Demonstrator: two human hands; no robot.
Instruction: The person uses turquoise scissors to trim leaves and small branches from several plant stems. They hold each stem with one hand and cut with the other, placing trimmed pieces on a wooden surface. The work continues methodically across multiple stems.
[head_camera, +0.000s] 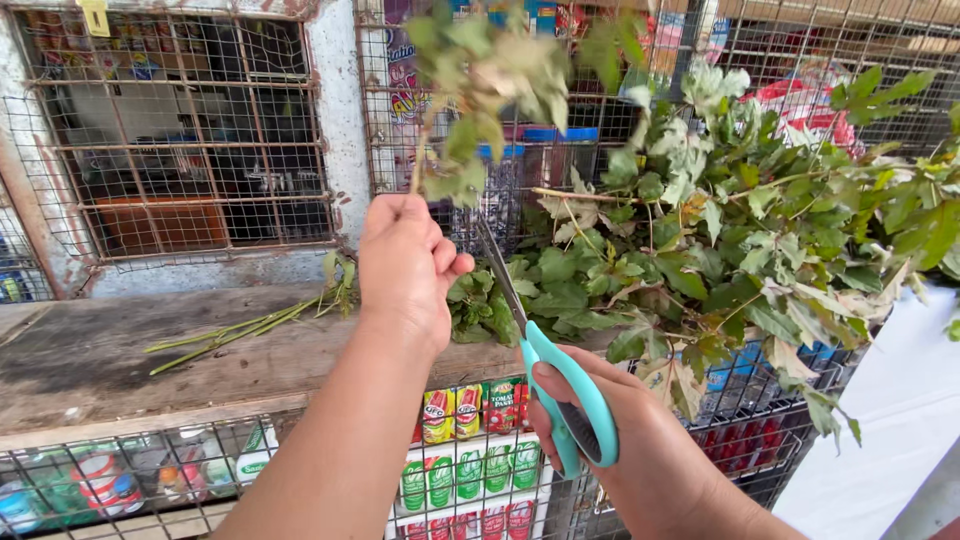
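Note:
My left hand (405, 265) is raised over the wooden counter (100, 365) and grips a leafy green sprig (480, 90) by its thin stem, holding it upright. The sprig's leaves are blurred. My right hand (625, 450) holds scissors with teal handles (572, 400), fingers through the loops. Their blades (497, 270) point up toward the sprig's stem, just right of my left hand. Whether the blades touch the stem I cannot tell.
A big heap of leafy branches (740, 230) lies on the counter's right end. Several stripped green stems (250, 325) lie to the left. Wire mesh (180, 140) backs the counter, and packaged goods (470, 470) sit behind mesh below. A white surface (900, 420) is at right.

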